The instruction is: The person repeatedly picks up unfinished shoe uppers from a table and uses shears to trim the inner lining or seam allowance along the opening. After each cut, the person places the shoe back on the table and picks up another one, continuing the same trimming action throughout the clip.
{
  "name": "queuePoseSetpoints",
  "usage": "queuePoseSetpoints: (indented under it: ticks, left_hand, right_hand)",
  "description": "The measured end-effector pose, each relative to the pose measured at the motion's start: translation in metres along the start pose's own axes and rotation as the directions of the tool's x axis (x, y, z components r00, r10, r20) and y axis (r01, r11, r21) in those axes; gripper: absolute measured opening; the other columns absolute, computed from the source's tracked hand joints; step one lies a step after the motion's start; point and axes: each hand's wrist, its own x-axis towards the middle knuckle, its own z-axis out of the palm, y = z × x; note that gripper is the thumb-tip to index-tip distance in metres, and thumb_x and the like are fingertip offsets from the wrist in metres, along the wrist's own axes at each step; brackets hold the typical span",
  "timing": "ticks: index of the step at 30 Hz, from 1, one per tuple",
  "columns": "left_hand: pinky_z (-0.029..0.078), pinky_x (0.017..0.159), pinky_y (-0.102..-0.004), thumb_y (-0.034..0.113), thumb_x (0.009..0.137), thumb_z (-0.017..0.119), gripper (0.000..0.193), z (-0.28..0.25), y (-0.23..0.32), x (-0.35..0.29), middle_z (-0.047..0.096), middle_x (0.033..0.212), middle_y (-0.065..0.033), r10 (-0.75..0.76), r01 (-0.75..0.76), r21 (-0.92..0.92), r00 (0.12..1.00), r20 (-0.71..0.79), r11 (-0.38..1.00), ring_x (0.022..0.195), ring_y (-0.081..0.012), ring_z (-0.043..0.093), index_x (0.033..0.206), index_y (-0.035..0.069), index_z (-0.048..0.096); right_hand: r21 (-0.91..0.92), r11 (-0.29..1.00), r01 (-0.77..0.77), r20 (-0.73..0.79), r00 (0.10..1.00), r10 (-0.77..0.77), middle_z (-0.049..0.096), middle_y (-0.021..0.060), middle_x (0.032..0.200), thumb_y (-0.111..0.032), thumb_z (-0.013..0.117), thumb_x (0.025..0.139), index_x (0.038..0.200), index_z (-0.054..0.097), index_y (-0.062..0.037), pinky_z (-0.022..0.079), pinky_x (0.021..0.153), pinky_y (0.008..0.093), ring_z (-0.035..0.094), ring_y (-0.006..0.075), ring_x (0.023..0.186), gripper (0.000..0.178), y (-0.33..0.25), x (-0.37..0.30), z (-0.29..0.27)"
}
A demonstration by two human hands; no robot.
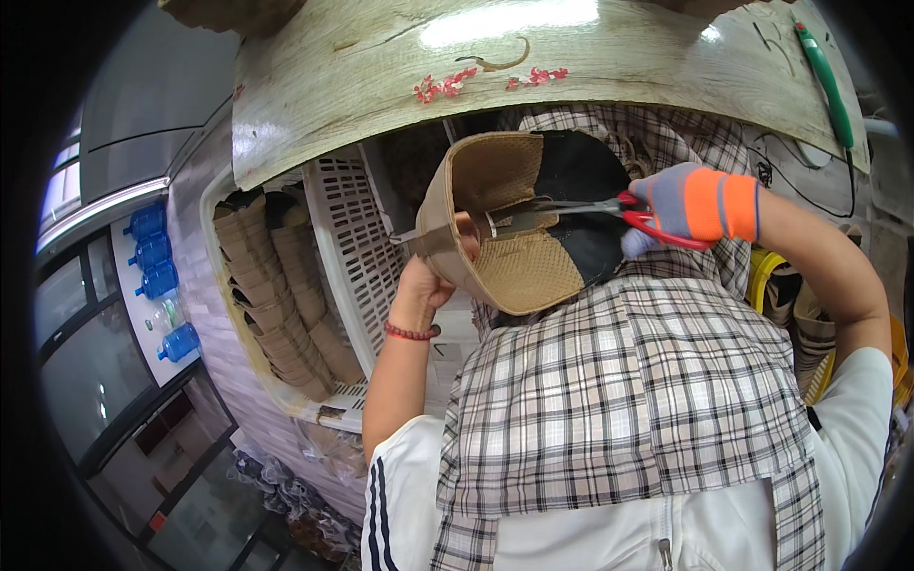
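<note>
Above my lap I have a tan and black cap point(514, 271) with its open inside turned up towards me. My left hand point(433, 276) grips its left side, fingertips reaching inside over the edge. Tan woven cloth lines the left part, and black cloth the right. My right hand point(681, 205), in a grey and orange glove, is closed round the red handles of a pair of scissors point(652, 224). Their blades lie inside the cap, pointing left towards my left fingertips. Whether the blade tips touch a thread or the cloth is too small to tell.
Ahead stands a wood-patterned table point(343, 86) with red bits and a green-handled tool point(826, 86) on a cord. To the left, a white crate point(347, 205) holds stacked tan caps point(276, 295). A yellow basket point(762, 276) stands at right. Blue water bottles point(152, 252) line the far left.
</note>
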Motion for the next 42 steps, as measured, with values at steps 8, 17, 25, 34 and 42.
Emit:
queuePoseSetpoints:
  ticks: [8, 17, 25, 34, 42]
  left_hand:
    - [0.055, 0.090, -0.0321, -0.010, 0.075, 0.079, 0.053, 0.024, -0.021, -0.005, 0.066, 0.117, -0.0059, 0.201, -0.185, 0.152, 0.975, -0.095, 0.971, 0.106, -0.0196, 0.064, 0.123, 0.005, 0.063]
    - [0.054, 0.091, -0.0339, 0.013, 0.093, 0.066, 0.028, 0.096, 0.064, -0.027, 0.069, 0.115, -0.0128, 0.578, -0.433, 0.897, 0.758, 0.304, 0.095, 0.103, -0.0204, 0.067, 0.118, -0.001, 0.066]
    - [0.057, 0.080, -0.0377, -0.003, 0.079, 0.060, 0.023, 0.321, 0.201, -0.066, 0.074, 0.101, -0.0149, 0.033, -0.122, 0.087, 0.383, 0.923, -0.989, 0.091, -0.0310, 0.072, 0.098, 0.001, 0.072]
    - [0.055, 0.078, -0.0379, -0.002, 0.076, 0.061, 0.026, 0.544, 0.231, 0.064, 0.073, 0.095, -0.0077, -0.372, -0.302, -0.340, 0.052, 0.927, -0.891, 0.084, -0.0297, 0.069, 0.098, 0.011, 0.070]
    - [0.051, 0.095, -0.0348, 0.002, 0.090, 0.055, 0.027, 0.554, 0.191, 0.202, 0.067, 0.111, -0.0089, -0.362, -0.549, -0.042, 0.489, 0.794, -0.834, 0.108, -0.0291, 0.064, 0.113, 0.013, 0.066]
  right_hand:
    - [-0.284, 0.946, 0.159, -0.305, 0.920, -0.246, 0.069, 0.0176, 0.083, -0.083, 0.070, 0.063, 0.100, 0.068, -0.0001, 0.055, 0.075, 0.0434, 0.070, 0.0357, 0.086, 0.091, 0.008, -0.001, 0.021]
    - [0.182, 0.976, 0.122, -0.417, 0.908, -0.036, 0.072, 0.0191, 0.099, -0.065, 0.079, 0.071, 0.121, 0.064, -0.0068, 0.054, 0.082, 0.0416, 0.068, 0.0367, 0.096, 0.078, 0.051, -0.029, 0.062]
    - [0.348, 0.897, 0.272, -0.671, 0.740, 0.036, 0.071, 0.0176, 0.089, -0.049, 0.076, 0.084, 0.109, 0.067, -0.0068, 0.054, 0.074, 0.0398, 0.070, 0.0348, 0.084, 0.051, 0.091, -0.005, 0.112]
    - [0.450, 0.761, 0.467, -0.753, 0.657, 0.043, 0.072, 0.0167, 0.086, -0.052, 0.081, 0.078, 0.109, 0.067, -0.0054, 0.055, 0.071, 0.0363, 0.071, 0.0341, 0.080, 0.058, 0.110, 0.011, 0.130]
    - [0.468, 0.728, 0.502, -0.764, 0.643, 0.048, 0.073, 0.0151, 0.090, -0.030, 0.077, 0.087, 0.111, 0.066, -0.0036, 0.055, 0.070, 0.0320, 0.072, 0.0295, 0.081, 0.037, 0.095, -0.010, 0.116]
